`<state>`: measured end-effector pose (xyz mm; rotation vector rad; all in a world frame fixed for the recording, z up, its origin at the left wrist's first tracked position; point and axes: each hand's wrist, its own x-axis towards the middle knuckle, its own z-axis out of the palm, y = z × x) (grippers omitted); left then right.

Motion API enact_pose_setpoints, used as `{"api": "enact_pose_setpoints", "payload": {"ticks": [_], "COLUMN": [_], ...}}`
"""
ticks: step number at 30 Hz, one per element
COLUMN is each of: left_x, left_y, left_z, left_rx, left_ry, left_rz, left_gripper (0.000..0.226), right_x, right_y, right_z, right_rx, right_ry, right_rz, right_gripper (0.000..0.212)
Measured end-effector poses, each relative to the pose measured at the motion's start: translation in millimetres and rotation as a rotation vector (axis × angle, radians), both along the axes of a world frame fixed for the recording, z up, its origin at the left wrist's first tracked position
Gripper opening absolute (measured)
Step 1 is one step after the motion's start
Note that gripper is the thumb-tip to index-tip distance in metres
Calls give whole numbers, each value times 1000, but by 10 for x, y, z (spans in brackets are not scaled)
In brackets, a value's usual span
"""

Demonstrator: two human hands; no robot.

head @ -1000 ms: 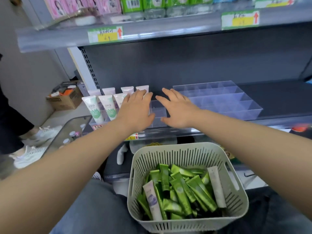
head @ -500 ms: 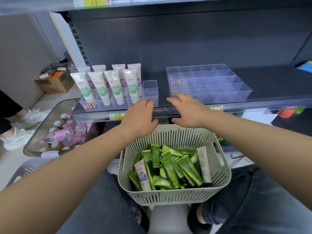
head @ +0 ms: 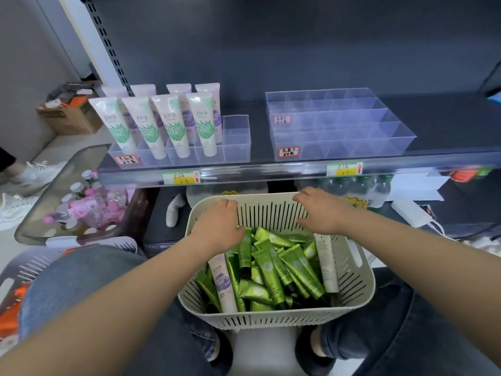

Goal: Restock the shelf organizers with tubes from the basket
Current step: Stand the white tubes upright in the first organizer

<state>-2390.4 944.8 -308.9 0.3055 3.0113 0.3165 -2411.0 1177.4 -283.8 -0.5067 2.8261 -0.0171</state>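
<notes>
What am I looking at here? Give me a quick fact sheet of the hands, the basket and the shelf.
Basket: between the person's knees, holding many green tubes and two white tubes
Left hand: inside its far left corner, fingers bent down, grip hidden
Right hand: at its far rim, grip unclear
Left organizer: eight upright tubes, rightmost compartments empty
Right organizer: all compartments empty
</notes>
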Motion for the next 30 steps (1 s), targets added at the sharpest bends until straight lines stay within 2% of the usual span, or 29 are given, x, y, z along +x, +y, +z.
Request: {"api": "enact_pose_setpoints", "payload": {"ticks": [6,13,24,30], "left_x": [-1,-109,-338,-435], "left_y": [91,49,-122,-128], "left_z": [-302,-560,-1011,-1199], "left_rx": [26,-28,-269,-293], "left_ry": [-97,-193,-514,-607], "left_rz": [-15,43,27,13], "left_gripper": [60,43,22,17], "right_x": [-101,-206,-469,-535], "right_y": [176,311,356,365], "right_z": [-315,-645,-1068,-1249], "right_rx": [86,215,363,356], "right_ry": [-108,-220,-272,-340], "right_rz": [-46,-26,78,120], "right_gripper": [41,27,43,36]}}
